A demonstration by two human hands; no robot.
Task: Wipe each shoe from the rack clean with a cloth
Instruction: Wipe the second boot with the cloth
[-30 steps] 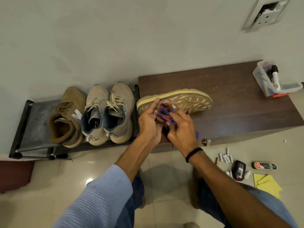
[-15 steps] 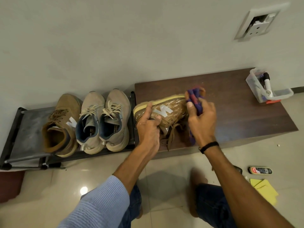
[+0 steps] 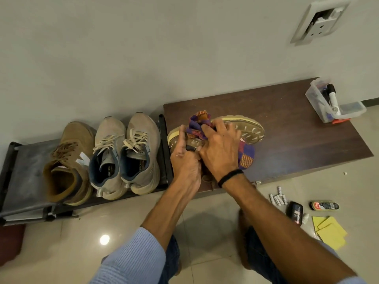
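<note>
While the tan shoe (image 3: 248,130) lies tipped on its side on the dark wooden bench (image 3: 297,144), with its lugged sole facing the camera, two hands are on it. The left hand (image 3: 185,160) grips the heel end, fingers curled round the edge of the sole. The right hand (image 3: 220,154) has its fingers spread and bent over one purple-and-orange checked cloth (image 3: 198,124), bunching it against the sole; one end of the cloth sticks up past the fingertips and the other hangs below the palm. A black band circles the right wrist.

Just left of the bench stands one low dark rack (image 3: 20,160) holding three shoes in a row, toes to the wall: a brown shoe (image 3: 67,160) with a white N, a grey sneaker (image 3: 107,158) and its grey mate (image 3: 141,152), the last two touching.

At the bench's far right end sits one clear plastic box (image 3: 332,107) with a black-capped white bottle inside. On the floor tiles to the right lie several small white tubes (image 3: 277,197), one black pouch (image 3: 294,211), one oval polish tin (image 3: 325,206) and at least two overlapping yellow sheets (image 3: 330,232). One socket plate (image 3: 320,21) is set in the wall.
</note>
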